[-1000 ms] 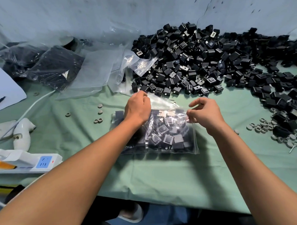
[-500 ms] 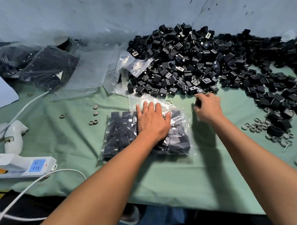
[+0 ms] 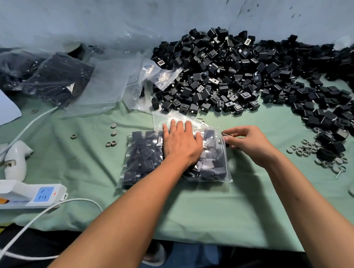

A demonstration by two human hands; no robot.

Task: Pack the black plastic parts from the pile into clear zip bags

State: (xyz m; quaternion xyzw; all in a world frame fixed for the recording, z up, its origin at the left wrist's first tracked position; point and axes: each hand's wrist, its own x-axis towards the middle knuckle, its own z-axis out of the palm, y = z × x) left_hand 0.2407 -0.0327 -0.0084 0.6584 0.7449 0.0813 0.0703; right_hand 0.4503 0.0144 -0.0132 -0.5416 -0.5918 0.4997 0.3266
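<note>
A clear zip bag (image 3: 143, 152) full of black plastic parts lies flat on the green cloth in the middle. My left hand (image 3: 181, 144) presses on its top with the fingers straight and spread. My right hand (image 3: 250, 142) is at the bag's upper right corner, where thumb and forefinger pinch the bag's edge. A small dark piece shows under its lower fingers. The big pile of loose black parts (image 3: 224, 75) runs along the wall from the centre to the far right.
Empty clear bags (image 3: 109, 87) and filled dark bags (image 3: 57, 77) lie at back left. A white power strip (image 3: 29, 195), a white handheld tool (image 3: 16, 158) and cables sit at left. Small grey rings (image 3: 312, 150) are scattered at right, and a few more grey rings (image 3: 111, 143) lie left of the bag.
My left hand went from gripping the bag's top to pressing flat on it. My right hand reached to the pile's edge, then came back to the bag's right corner.
</note>
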